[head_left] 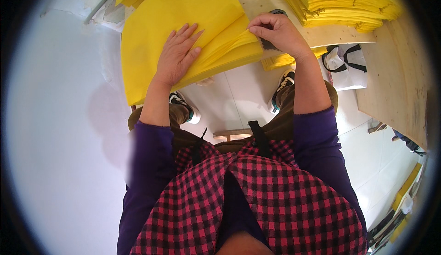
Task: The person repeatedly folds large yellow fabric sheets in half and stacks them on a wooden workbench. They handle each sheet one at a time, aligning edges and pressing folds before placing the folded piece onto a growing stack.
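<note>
A stack of bright yellow, cloth-like sheets (151, 39) hangs over the near edge of the table in front of me. My left hand (177, 57) lies flat on the top sheet, fingers stretched out and slightly spread. Folds run across the sheet from beside that hand toward the right. At the stack's right edge, my right hand (278, 32) pinches the edge of a yellow sheet between thumb and finger. Beneath the right hand a dark object (279, 12) shows in part; its kind is hidden.
Tall piles of folded yellow sheets (344, 2) stand on the wooden table (335, 35) at the far right. A white bag (349, 73) with black handles is below the tabletop, beside a wooden panel (395, 80). A white wall (64, 117) is on the left.
</note>
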{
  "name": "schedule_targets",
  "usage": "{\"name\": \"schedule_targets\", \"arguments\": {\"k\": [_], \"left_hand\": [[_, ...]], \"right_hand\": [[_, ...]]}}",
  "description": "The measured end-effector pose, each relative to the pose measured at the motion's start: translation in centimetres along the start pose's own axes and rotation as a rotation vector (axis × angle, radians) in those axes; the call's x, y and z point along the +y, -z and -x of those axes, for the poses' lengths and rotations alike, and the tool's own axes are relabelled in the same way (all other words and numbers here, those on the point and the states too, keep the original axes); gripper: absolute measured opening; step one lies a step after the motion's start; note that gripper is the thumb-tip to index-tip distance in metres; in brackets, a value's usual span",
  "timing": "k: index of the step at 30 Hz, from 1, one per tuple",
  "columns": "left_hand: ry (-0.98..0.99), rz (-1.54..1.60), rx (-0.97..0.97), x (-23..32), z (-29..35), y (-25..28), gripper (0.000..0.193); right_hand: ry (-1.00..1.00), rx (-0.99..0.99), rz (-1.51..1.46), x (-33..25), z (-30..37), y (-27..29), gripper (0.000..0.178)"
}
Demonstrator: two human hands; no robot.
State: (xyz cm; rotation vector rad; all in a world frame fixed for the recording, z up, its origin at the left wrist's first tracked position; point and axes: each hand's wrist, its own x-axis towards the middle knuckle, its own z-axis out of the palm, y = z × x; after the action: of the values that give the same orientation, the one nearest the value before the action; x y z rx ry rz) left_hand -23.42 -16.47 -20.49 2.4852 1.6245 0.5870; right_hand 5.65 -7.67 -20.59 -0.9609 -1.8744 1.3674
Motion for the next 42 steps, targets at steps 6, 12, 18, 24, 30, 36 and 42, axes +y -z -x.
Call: {"name": "schedule_targets", "arguments": {"k": [6,12,18,24,30,36,42], "left_hand": [[-0.003,-0.005,-0.008,0.0,0.0,0.0,0.046],[-0.005,0.0,-0.003,-0.1,0.0,0.0,0.046],[-0.015,0.013,-0.018,-0.1,0.0,0.1,0.049],[-0.035,0.058,-0.045,0.2,-0.3,0.7,0.07],[-0.056,0.051,-0.062,0.2,-0.3,0.9,0.092],[-0.063,0.096,-0.057,-0.1,-0.4,0.8,0.087],[-0.004,0.202,-0.053,-0.3,-0.2,0.8,0.057]], "right_hand": [[0.013,0.017,-0.02,-0.2,0.1,-0.2,0.015],[-0.024,-0.019,-0.141,-0.8,0.1,-0.5,0.013],[-0.068,0.018,-0.25,-1.7,0.3,-1.3,0.013],[-0.031,-0.017,-0.424,-2.1,-0.4,-1.6,0.016],[-0.052,-0.012,-0.597,-2.2,-1.2,-2.8,0.018],[0.021,0.016,-0.681,-2.1,-2.2,-3.7,0.018],[0.108,0.065,-0.655,-2.3,-2.4,-4.0,0.019]]}}
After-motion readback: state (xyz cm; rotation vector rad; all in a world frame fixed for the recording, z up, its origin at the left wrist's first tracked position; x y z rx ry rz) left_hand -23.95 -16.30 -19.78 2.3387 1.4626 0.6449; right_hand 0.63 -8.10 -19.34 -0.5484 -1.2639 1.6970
